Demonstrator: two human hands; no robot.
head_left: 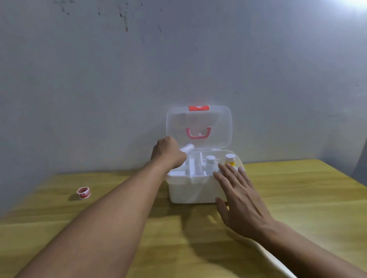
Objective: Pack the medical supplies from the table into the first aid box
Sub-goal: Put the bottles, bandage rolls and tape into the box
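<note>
The white first aid box sits on the yellow wooden counter near the grey wall, its translucent lid standing upright with a red latch at the top edge and a pink handle showing through it. The left hand reaches over the box's left rear corner, its grip clenched around a small, blurred white roll held above the tray compartments. The right hand lies flat and released, fingers spread, against the box's front right corner. Inside the box stand 2 bottles: a white-capped bottle and, just beside it to the right, a yellow bottle. A red and white tape roll lies on the counter, well apart to the left.
</note>
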